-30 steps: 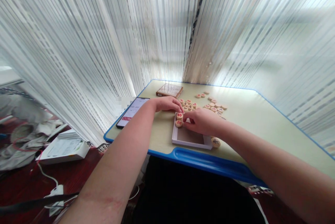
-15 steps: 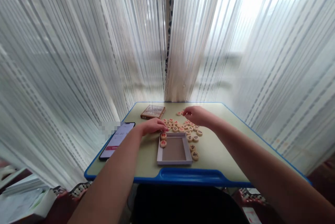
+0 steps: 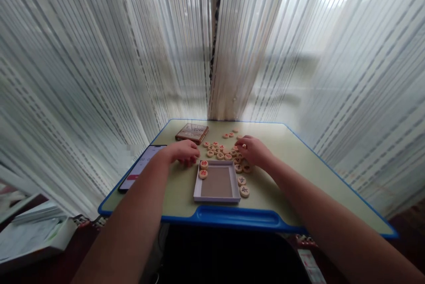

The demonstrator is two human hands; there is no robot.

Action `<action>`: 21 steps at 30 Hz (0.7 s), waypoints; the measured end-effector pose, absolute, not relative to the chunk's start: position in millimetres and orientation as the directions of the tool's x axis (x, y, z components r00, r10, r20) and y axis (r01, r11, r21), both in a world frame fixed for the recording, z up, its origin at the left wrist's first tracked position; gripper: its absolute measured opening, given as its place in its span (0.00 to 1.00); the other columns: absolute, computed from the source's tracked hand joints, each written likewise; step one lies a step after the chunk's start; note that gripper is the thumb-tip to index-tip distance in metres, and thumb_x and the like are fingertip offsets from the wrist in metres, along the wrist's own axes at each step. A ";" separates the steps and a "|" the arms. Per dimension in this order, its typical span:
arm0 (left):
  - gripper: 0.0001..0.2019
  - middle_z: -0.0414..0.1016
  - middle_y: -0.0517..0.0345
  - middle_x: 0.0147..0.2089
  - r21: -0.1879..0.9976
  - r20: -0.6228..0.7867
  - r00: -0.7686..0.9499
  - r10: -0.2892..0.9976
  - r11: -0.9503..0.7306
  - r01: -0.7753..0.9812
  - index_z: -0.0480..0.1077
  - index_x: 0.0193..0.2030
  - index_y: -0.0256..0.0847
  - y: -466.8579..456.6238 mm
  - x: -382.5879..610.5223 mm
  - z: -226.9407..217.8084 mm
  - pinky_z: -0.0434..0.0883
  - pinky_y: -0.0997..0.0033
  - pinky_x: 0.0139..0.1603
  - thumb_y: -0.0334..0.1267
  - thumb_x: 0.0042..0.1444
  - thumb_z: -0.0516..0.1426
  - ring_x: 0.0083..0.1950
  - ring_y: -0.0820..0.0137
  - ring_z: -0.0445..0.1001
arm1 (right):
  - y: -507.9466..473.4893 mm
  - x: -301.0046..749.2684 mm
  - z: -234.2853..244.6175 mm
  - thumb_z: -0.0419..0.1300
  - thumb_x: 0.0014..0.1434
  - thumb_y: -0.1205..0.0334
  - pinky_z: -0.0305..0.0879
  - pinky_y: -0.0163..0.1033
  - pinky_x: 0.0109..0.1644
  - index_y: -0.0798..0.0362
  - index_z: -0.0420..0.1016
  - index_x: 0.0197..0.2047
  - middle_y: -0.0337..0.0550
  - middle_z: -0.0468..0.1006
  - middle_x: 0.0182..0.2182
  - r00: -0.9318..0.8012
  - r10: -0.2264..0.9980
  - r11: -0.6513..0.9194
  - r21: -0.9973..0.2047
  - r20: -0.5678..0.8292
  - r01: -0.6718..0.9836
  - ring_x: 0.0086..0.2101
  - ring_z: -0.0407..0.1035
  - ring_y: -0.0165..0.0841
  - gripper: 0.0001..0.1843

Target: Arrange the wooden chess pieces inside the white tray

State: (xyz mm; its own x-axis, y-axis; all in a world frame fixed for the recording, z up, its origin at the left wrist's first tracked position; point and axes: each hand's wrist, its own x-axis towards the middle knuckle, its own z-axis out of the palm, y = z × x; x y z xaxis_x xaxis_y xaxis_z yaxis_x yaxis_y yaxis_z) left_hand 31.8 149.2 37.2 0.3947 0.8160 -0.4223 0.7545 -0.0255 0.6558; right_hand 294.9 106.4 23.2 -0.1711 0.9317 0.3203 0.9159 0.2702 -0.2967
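Note:
My left hand (image 3: 186, 151) hovers just left of the shallow white box (image 3: 197, 191), its fingers curled downward; whatever they may hold is hidden. Inside the box, two round wooden Chinese chess pieces with red characters lie along the left wall: an upper piece (image 3: 204, 165) and a lower piece (image 3: 203, 174). Beyond the box, my right hand (image 3: 253, 150) reaches into the right side of the loose pieces (image 3: 220, 156). Its thumb and fingers close around a Chinese chess piece (image 3: 244, 146), partly covered by the hand. Red and black characters show on the loose pieces.
A phone (image 3: 141, 166) lies at the table's left side. Behind my left hand is a flat brown box (image 3: 192, 132). Several red pieces (image 3: 230, 134) sit farther back. Two black pieces (image 3: 243, 185) rest beside the box's right wall. A blue rim (image 3: 239, 216) edges the table.
My left hand has drawn back left from the pieces, its fingers now more curled. My right hand has come nearer, from the far red pieces to the main group. The view has shifted slightly.

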 end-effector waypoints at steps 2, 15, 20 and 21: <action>0.10 0.75 0.57 0.29 0.681 -0.464 0.423 0.779 0.008 0.732 0.69 0.32 0.38 148.8 30.2 37.8 0.57 0.78 0.18 0.41 0.42 0.57 0.22 0.75 0.69 | 99.3 286.5 26.3 0.54 0.56 0.59 0.61 0.35 0.39 0.52 0.78 0.38 0.46 0.75 0.37 -0.287 0.911 0.371 -0.286 0.297 0.883 0.35 0.68 0.32 0.13; 0.11 0.75 0.57 0.26 0.823 -0.404 0.566 0.719 0.014 0.569 0.67 0.29 0.36 149.7 40.4 26.9 0.60 0.79 0.17 0.42 0.42 0.60 0.24 0.73 0.73 | 90.8 283.1 33.7 0.58 0.46 0.66 0.56 0.32 0.30 0.52 0.77 0.30 0.39 0.76 0.26 -0.439 0.894 0.449 -0.221 0.093 0.866 0.26 0.64 0.27 0.08; 0.09 0.74 0.57 0.26 0.814 -0.335 0.520 0.785 -0.036 0.579 0.68 0.30 0.35 143.4 56.9 20.3 0.60 0.79 0.17 0.40 0.45 0.57 0.21 0.74 0.71 | 92.9 292.9 38.8 0.58 0.45 0.66 0.54 0.31 0.27 0.53 0.77 0.30 0.38 0.75 0.25 -0.379 0.925 0.374 -0.251 0.033 0.893 0.24 0.62 0.26 0.08; 0.08 0.74 0.57 0.25 0.791 -0.320 0.485 0.814 -0.053 0.610 0.68 0.29 0.35 141.8 61.1 19.2 0.59 0.78 0.16 0.39 0.45 0.57 0.20 0.75 0.69 | 92.8 294.5 39.8 0.58 0.45 0.66 0.53 0.30 0.26 0.53 0.77 0.30 0.37 0.75 0.24 -0.372 0.928 0.365 -0.256 0.024 0.895 0.24 0.62 0.26 0.08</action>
State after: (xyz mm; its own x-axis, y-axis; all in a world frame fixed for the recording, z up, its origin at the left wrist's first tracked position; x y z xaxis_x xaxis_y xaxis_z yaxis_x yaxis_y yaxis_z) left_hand 61.1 141.8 19.2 0.4853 0.8136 -0.3203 0.6099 -0.0525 0.7907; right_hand 294.5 92.8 39.8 -0.3719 0.9280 0.0245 0.8948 0.3654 -0.2565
